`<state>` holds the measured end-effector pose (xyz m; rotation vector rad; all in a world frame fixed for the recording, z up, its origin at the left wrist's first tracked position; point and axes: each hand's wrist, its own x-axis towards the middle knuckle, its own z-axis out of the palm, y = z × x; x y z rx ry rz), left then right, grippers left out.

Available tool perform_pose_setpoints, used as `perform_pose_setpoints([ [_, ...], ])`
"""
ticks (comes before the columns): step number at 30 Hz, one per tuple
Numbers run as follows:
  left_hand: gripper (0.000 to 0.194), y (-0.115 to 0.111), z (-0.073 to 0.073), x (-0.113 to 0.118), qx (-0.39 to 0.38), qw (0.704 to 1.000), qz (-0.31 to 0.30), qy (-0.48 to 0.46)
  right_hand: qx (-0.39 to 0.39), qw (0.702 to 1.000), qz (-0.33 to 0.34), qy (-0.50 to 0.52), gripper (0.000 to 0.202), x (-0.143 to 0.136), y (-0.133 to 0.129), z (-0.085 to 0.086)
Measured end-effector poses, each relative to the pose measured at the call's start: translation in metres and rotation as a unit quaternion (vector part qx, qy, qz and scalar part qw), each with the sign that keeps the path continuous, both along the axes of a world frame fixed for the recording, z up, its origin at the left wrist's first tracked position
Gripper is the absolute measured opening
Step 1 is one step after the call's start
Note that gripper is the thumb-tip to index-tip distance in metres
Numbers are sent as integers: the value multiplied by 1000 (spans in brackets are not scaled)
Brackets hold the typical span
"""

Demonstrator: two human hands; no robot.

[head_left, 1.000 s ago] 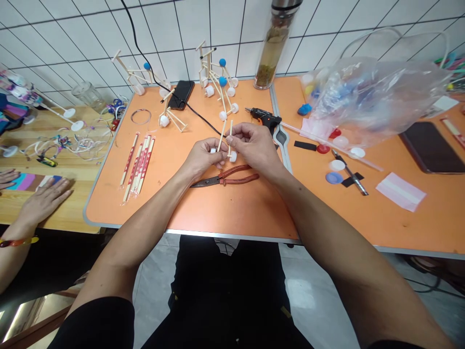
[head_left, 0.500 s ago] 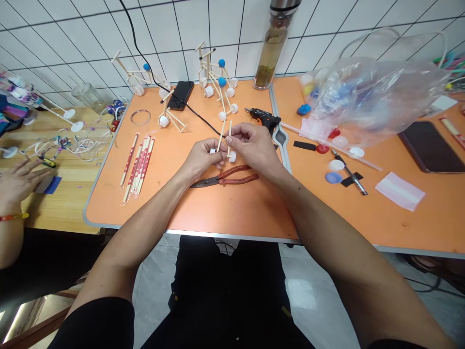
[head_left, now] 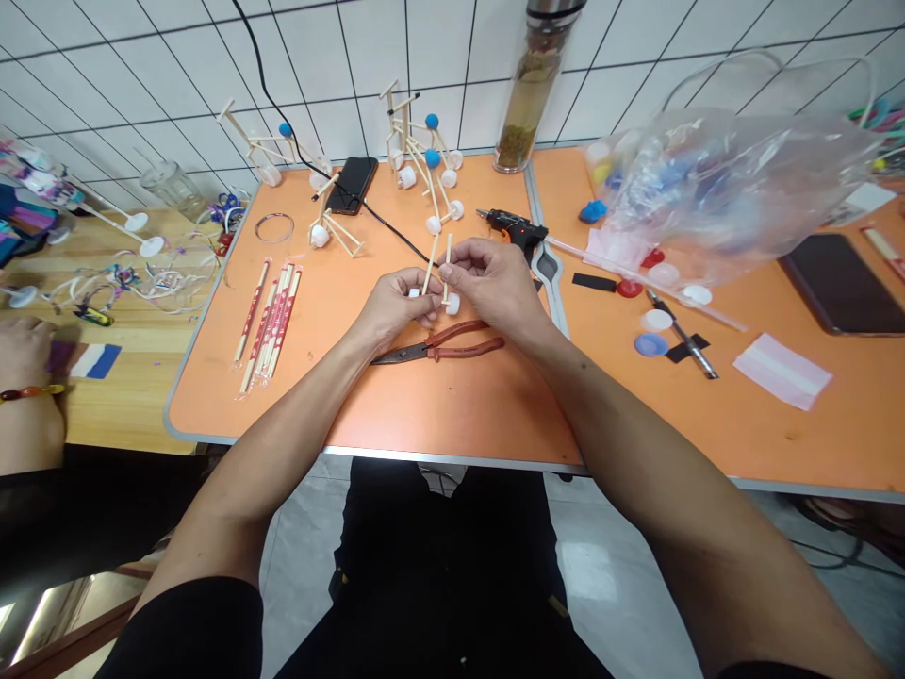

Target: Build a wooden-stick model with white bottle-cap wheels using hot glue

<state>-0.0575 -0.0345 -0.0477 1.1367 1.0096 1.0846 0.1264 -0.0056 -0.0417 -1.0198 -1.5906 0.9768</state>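
Observation:
Between thumb and fingers, my left hand (head_left: pixel 402 304) pinches a thin wooden stick (head_left: pixel 431 265) with a white round piece (head_left: pixel 414 294) near its lower end. My right hand (head_left: pixel 487 278) grips a second wooden stick (head_left: pixel 448 253), which has a white wheel-like piece (head_left: pixel 452 304) at its foot. Both sticks stand nearly upright, close beside each other; whether they touch lower down is hidden by my fingers. Just below my hands lie pliers with red handles (head_left: pixel 463 350) on the orange table (head_left: pixel 452 415).
Stick figures with blue balls (head_left: pixel 432 158) stand at the back, near a phone (head_left: pixel 352 184). Wrapped chopsticks (head_left: pixel 272 325) lie left. A glue gun (head_left: pixel 516 229), a pen (head_left: pixel 682 335), bottle caps (head_left: pixel 650 344) and a plastic bag (head_left: pixel 735 198) are right. Another person's hand (head_left: pixel 26 354) rests far left.
My hands and both sticks stay almost still. At the far left, the other person's hand has drawn back toward the edge, uncovering more of a striped strip.

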Motion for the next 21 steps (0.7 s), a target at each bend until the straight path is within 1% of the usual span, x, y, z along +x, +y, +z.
perform_pose_setpoints([
  [5,17,0,1,0,-5,1000,3,2,1,1000,-6,-6,15,0,-1,2],
  [10,19,1,-1,0,-7,1000,-4,-11,-1,1000,-1,-5,15,0,-2,2],
  [14,19,1,-1,-1,-10,1000,-7,-11,6,1000,-11,-17,22,1,-3,5],
  [18,17,2,-1,-1,-11,1000,8,-6,40,997,-63,-10,33,6,-2,10],
  [20,16,2,-2,-1,-12,1000,21,-14,29,997,-72,-11,34,9,-1,10],
  [21,17,3,-3,-1,-11,999,31,-22,13,998,-66,-13,34,9,-1,9],
])
